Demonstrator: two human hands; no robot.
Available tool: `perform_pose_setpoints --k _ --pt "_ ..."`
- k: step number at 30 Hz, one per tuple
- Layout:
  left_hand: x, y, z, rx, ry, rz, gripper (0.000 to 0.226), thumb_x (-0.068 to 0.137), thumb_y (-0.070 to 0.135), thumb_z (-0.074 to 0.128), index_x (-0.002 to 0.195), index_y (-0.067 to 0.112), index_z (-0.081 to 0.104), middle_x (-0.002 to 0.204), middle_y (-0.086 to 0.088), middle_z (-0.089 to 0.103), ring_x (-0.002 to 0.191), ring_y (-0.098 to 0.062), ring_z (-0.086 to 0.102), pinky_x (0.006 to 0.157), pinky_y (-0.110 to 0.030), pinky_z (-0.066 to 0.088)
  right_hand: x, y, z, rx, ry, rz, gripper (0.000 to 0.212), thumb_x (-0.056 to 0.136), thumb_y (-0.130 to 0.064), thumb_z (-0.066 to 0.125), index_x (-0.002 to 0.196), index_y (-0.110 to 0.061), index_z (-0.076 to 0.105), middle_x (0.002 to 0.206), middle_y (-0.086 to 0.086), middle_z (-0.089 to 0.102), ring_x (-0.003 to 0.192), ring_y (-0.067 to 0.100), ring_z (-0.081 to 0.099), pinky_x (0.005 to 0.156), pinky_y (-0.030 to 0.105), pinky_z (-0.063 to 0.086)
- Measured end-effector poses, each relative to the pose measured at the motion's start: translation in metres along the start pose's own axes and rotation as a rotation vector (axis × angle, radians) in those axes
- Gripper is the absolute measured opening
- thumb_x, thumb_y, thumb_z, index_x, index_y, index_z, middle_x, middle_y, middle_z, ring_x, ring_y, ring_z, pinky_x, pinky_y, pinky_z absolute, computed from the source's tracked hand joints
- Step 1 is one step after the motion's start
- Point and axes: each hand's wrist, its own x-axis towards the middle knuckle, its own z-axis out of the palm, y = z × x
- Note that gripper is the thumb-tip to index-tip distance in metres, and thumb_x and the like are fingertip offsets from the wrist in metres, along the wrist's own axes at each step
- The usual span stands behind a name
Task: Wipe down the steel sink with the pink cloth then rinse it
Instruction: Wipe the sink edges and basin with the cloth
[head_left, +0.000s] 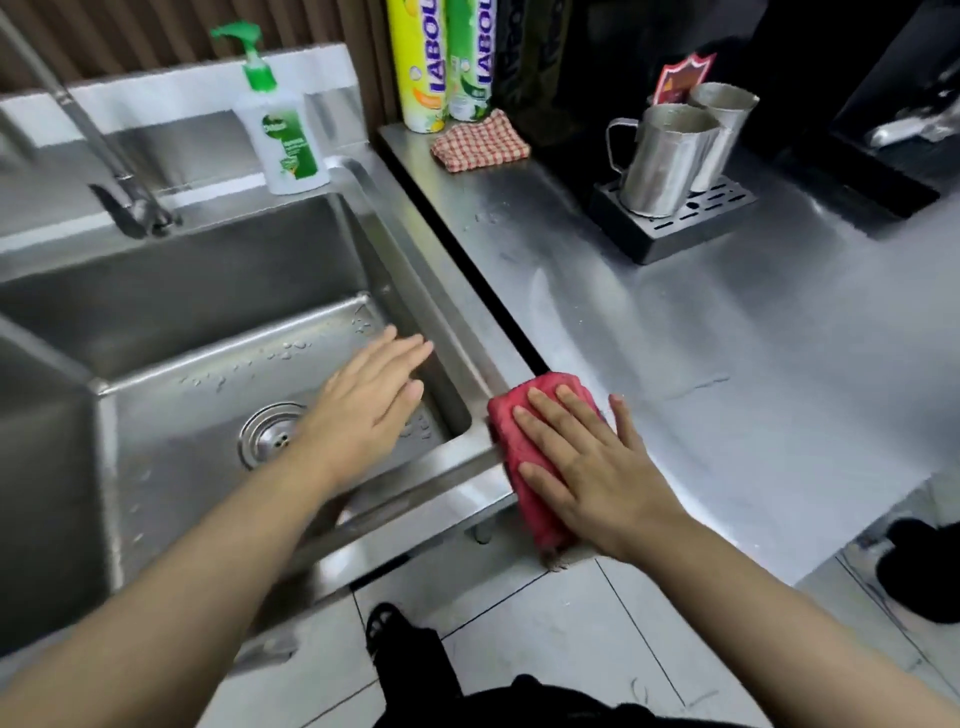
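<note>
While our right hand (582, 467) lies flat with fingers spread on the pink cloth (524, 457), pressing it down rather than pinching it, the wipe looks barely begun or only at the edge. The cloth is folded and sits at the near corner where the sink rim (457, 306) meets the counter (727, 364), partly hanging over the front edge. Our left hand (369, 400) is open, fingers loosely together, holding nothing, and hovers over the basin just left of the cloth; we cannot tell if it touches the steel.

Progress, as a guess: droplets dot the basin floor beyond the left hand, so the basin is wet, but whether it has been wiped we cannot tell. No water runs from the faucet (104, 150), far beyond the left hand, so the rinse is likely still left.

Surface is brushed steel, smeary and reflective. A drain strainer (265, 436) sits just left of the left wrist. A soap bottle (280, 140) stands well beyond the left hand, steel jugs (670, 156) and a checked cloth (478, 140) well beyond the right. Pale floor tiles below.
</note>
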Motion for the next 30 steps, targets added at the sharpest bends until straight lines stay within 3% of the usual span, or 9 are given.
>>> perform_pose_setpoints --k 4,9,13,16,19,22,26,28,30 --pt "-0.105 0.033 0.016 0.111 0.148 -0.176 0.058 0.097 0.047 0.017 0.135 0.015 0.048 0.137 -0.002 0.053 0.136 -0.016 0.030 0.114 -0.029 0.014 0.003 -0.019 0.009 0.042 0.060 -0.029 0.055 0.094 -0.045 0.026 0.134 -0.018 0.051 0.139 0.003 0.051 0.134 0.028 0.039 0.111 0.048 0.010" --pt "-0.171 0.036 0.039 0.291 0.200 -0.398 0.055 0.098 0.038 0.019 0.135 0.009 0.048 0.138 -0.006 0.053 0.134 -0.023 0.035 0.110 -0.040 0.023 0.000 -0.098 0.014 0.177 0.050 -0.216 0.052 0.092 -0.042 0.032 0.130 -0.014 0.055 0.133 0.004 0.057 0.130 0.027 0.045 0.108 0.047 0.017" --pt "-0.170 0.034 0.046 0.342 0.191 -0.409 0.057 0.100 0.038 0.013 0.135 0.011 0.047 0.138 -0.005 0.052 0.132 -0.024 0.039 0.108 -0.043 0.027 0.004 -0.050 0.012 0.068 0.032 -0.332 0.055 0.091 -0.046 0.032 0.129 -0.013 0.055 0.131 0.006 0.058 0.127 0.025 0.048 0.108 0.042 0.023" --pt "-0.169 0.034 0.045 0.357 0.203 -0.403 0.056 0.100 0.037 0.014 0.134 0.011 0.048 0.137 -0.004 0.054 0.132 -0.022 0.037 0.107 -0.041 0.026 0.001 -0.011 0.010 0.043 0.088 -0.199 0.054 0.091 -0.043 0.033 0.128 -0.011 0.056 0.130 0.006 0.059 0.128 0.025 0.046 0.108 0.043 0.026" --pt "-0.171 0.033 0.043 0.330 0.216 -0.395 0.057 0.100 0.038 0.012 0.133 0.011 0.050 0.136 -0.004 0.055 0.131 -0.020 0.035 0.107 -0.039 0.025 0.000 -0.056 0.015 0.124 0.160 -0.073 0.052 0.090 -0.044 0.035 0.121 -0.011 0.061 0.125 0.007 0.062 0.124 0.028 0.051 0.106 0.045 0.025" --pt "-0.174 0.030 0.037 0.258 0.250 -0.361 0.058 0.100 0.039 0.013 0.133 0.010 0.050 0.137 -0.005 0.054 0.132 -0.021 0.038 0.108 -0.036 0.023 -0.001 -0.120 0.024 0.159 0.144 -0.185 0.049 0.091 -0.041 0.036 0.121 -0.012 0.062 0.123 0.007 0.064 0.119 0.029 0.055 0.103 0.046 0.026" --pt "-0.204 0.014 0.016 0.281 0.305 -0.379 0.051 0.097 0.035 0.025 0.135 0.010 0.048 0.138 -0.004 0.053 0.133 -0.020 0.035 0.109 -0.036 0.024 0.005 -0.098 0.019 0.067 0.023 -0.392 0.058 0.096 -0.049 0.025 0.129 -0.012 0.055 0.129 0.007 0.060 0.123 0.027 0.051 0.106 0.042 0.027" --pt "-0.232 -0.004 0.000 0.287 0.335 -0.441 0.053 0.098 0.039 0.020 0.134 0.011 0.047 0.138 -0.005 0.052 0.134 -0.019 0.033 0.109 -0.037 0.023 0.006 -0.073 0.015 0.038 0.039 -0.338 0.065 0.096 -0.052 0.018 0.130 -0.010 0.054 0.130 0.009 0.059 0.123 0.028 0.051 0.105 0.040 0.029" --pt "-0.261 -0.028 -0.015 0.296 0.351 -0.509 0.058 0.098 0.043 0.014 0.135 0.011 0.047 0.138 -0.006 0.052 0.134 -0.019 0.032 0.110 -0.034 0.020 0.000 -0.082 0.012 0.073 0.117 -0.136 0.064 0.094 -0.054 0.024 0.126 -0.009 0.058 0.128 0.010 0.060 0.121 0.031 0.052 0.104 0.043 0.029"
